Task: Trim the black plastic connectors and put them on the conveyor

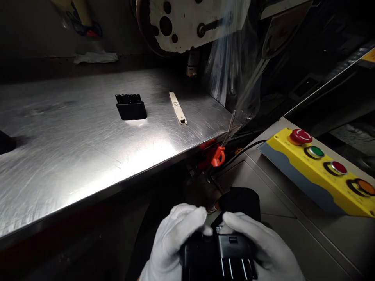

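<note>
A glossy black plastic part (236,249) with a small slot and light ribs is held low at the front, off the table's edge. My left hand (171,240), in a white glove, is closed around its left side. The white-gloved fingers of my right hand (265,244) wrap its right side. A seam runs down the middle; I cannot tell whether this is one piece or two held together. On the metal table (88,152) stands another black plastic piece (131,111), hollow at the top. To its right lies a cream strip marked A30 (177,107).
A yellow control box (319,168) with red, green and orange buttons sits at the right. Orange-handled scissors (218,156) hang at the table's right corner. Plastic sheeting (231,58) drapes below a machine (181,23). A dark object (6,143) shows at the left edge.
</note>
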`<state>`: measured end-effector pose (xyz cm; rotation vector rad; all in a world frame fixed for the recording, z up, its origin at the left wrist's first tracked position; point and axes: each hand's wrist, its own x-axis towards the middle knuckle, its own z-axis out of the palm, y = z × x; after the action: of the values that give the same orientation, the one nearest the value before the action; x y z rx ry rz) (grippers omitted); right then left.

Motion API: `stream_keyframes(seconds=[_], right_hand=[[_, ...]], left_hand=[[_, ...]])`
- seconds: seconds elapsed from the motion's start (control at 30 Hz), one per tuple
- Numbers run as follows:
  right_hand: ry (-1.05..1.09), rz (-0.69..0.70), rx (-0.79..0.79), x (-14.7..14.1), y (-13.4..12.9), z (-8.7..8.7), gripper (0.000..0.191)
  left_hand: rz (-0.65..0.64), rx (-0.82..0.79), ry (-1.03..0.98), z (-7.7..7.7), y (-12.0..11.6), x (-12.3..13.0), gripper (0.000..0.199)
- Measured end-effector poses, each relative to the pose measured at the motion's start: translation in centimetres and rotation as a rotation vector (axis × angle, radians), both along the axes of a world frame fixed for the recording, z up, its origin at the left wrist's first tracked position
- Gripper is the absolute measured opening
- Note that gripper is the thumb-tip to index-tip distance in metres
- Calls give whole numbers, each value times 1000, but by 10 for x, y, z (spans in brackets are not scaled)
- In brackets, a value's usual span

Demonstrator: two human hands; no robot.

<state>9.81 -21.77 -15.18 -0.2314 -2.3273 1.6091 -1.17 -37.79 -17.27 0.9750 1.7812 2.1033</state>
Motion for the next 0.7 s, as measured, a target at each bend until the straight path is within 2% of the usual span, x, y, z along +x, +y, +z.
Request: stream_keyframes(seconds=[0.1, 0.17, 0.23, 0.33, 0.43, 0.6, 0.7], right_hand=[[0, 102, -62, 2, 1, -3, 67], [28, 159, -96, 3, 2, -3, 69], [42, 143, -96, 4, 2, -2, 69], [12, 106, -91, 4, 0, 0, 67], [-21, 118, -102, 4, -2, -2, 64], [-52, 95, -60, 2, -2, -4, 63], [-45, 106, -49, 2, -3, 1, 63]], left_hand=[[-30, -36, 49, -4, 1, 0, 55], [-53, -60, 41, -5, 3, -2, 43], [-78, -78, 9, -6, 5, -4, 30], [-125, -8, -49, -7, 7, -5, 23], [-114, 56, -74, -6, 6, -6, 11], [-18, 79, 26, -6, 4, -2, 19], [17, 96, 57, -8, 0, -1, 16]])
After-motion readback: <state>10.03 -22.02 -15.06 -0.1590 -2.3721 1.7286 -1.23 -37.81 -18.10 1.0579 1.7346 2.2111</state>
